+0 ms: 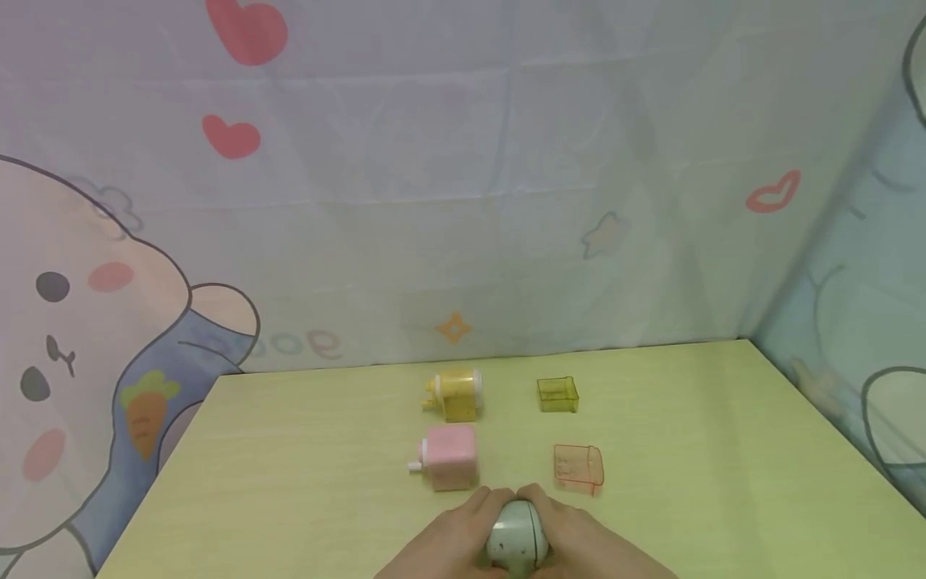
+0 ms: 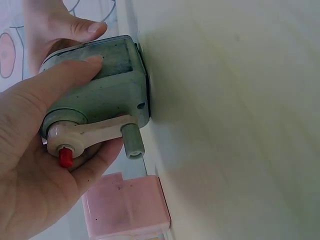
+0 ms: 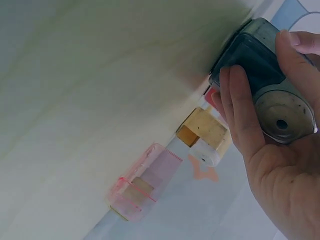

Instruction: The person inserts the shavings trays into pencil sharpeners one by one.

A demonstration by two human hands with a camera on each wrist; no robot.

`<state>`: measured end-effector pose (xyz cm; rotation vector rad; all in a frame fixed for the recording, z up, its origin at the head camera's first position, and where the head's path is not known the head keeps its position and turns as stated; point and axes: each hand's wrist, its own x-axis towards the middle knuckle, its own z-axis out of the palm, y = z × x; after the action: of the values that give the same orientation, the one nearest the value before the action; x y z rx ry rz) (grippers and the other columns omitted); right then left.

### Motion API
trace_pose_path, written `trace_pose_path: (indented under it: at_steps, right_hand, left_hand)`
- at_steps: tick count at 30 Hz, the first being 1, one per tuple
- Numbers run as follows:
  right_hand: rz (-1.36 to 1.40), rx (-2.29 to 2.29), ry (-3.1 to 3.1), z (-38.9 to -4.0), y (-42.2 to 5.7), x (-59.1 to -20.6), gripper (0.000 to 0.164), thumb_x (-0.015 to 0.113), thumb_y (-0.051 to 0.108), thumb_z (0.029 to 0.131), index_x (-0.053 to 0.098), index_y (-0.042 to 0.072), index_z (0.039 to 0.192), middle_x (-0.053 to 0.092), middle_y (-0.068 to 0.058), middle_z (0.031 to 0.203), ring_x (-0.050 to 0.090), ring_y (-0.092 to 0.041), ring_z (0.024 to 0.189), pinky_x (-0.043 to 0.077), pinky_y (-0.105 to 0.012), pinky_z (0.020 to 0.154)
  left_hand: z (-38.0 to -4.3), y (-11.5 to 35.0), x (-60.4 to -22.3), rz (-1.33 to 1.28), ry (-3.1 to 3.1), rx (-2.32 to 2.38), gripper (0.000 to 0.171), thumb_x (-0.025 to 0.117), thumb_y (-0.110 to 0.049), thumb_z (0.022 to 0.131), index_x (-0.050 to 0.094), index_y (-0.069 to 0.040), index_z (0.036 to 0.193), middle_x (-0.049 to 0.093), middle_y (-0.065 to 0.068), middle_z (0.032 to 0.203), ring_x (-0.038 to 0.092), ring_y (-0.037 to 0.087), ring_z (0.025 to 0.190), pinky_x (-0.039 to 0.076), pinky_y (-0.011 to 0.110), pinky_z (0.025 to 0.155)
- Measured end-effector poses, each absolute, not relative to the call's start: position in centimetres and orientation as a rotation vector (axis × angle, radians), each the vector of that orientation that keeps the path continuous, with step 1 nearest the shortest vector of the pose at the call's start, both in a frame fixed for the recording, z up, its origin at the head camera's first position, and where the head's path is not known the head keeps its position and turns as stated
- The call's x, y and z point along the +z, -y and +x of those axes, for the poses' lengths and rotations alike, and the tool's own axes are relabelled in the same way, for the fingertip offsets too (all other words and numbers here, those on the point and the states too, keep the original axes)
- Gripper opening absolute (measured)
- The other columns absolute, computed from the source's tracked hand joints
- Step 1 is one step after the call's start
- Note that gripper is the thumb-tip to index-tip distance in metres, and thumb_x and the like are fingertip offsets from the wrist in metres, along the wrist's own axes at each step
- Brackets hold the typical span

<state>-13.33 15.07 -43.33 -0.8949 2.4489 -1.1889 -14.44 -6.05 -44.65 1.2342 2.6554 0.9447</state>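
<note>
A green hand-crank pencil sharpener (image 1: 517,537) is held between both hands close to the table's front edge. My left hand (image 1: 452,535) grips it from the crank side, thumb along the body; in the left wrist view the crank arm (image 2: 102,131) with its green knob and red hub tip stands beside the fingers. My right hand (image 1: 582,540) holds the opposite side, fingers over the dark drawer (image 3: 254,59), which sits in the body. The round face with the pencil hole (image 3: 282,120) shows near the right palm.
Beyond the hands, a pink pencil sharpener (image 1: 452,458) stands with a yellow one (image 1: 459,394) behind it. To their right lie two loose see-through shavings drawers, one red-edged (image 1: 579,466), one yellow (image 1: 558,395). A printed cloth (image 1: 448,201) hangs along the table's back edge.
</note>
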Motion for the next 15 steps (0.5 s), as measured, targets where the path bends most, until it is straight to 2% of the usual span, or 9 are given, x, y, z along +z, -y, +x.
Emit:
trace_pose_path:
  at_steps: [8, 15]
  right_hand:
    - [-0.896, -1.177, -2.484, -13.2, -15.2, -43.5, 0.067, 0.069, 0.049, 0.07, 0.035, 0.023, 0.122, 0.058, 0.006, 0.096, 0.055, -0.006, 0.078, 0.051, -0.027, 0.067]
    - [-0.932, -1.113, -2.618, -12.7, -15.5, -43.4, 0.066, 0.07, 0.047, 0.07, 0.036, 0.025, 0.122, 0.054, 0.01, 0.1, 0.053, -0.004, 0.082, 0.05, -0.029, 0.071]
  left_hand:
    - [-14.4, 6.1, -44.6, 1.264, -2.689, 0.857, 0.079, 0.074, -0.026, 0.07, 0.03, -0.013, 0.134, 0.048, -0.005, 0.109, 0.046, 0.001, 0.08, 0.045, 0.013, 0.066]
    - [-14.2, 6.3, -43.7, 1.112, -2.696, 0.857, 0.083, 0.074, -0.04, 0.068, 0.032, -0.017, 0.136, 0.049, -0.006, 0.122, 0.045, 0.003, 0.097, 0.048, 0.028, 0.081]
